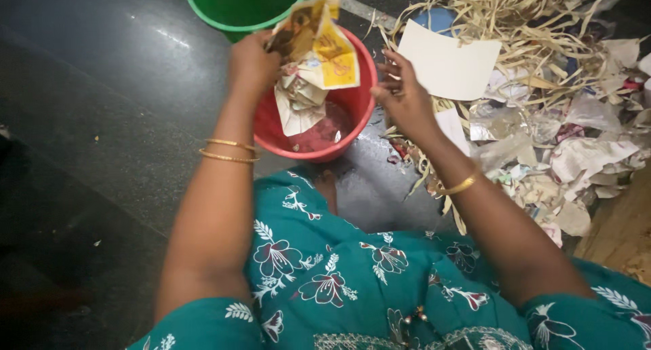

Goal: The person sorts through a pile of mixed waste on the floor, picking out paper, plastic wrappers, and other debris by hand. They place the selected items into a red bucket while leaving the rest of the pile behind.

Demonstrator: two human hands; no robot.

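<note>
The left hand (252,64) grips a crumpled yellow wrapper (313,58) over the red bucket (359,102) — the right hand (403,95) pinches a white card (451,68) just right of it, near the paper scrap heap (563,133).

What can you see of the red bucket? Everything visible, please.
The red bucket is round, looks like plastic, and stands upright on the dark floor in front of the person's knees. Its open mouth faces up; inside are crumpled paper scraps and reddish contents, possibly wet. The left hand holds a wad of yellow printed paper over it, hiding the far rim. A green bucket sits just behind; whether they touch is unclear. No handle shows.
</note>
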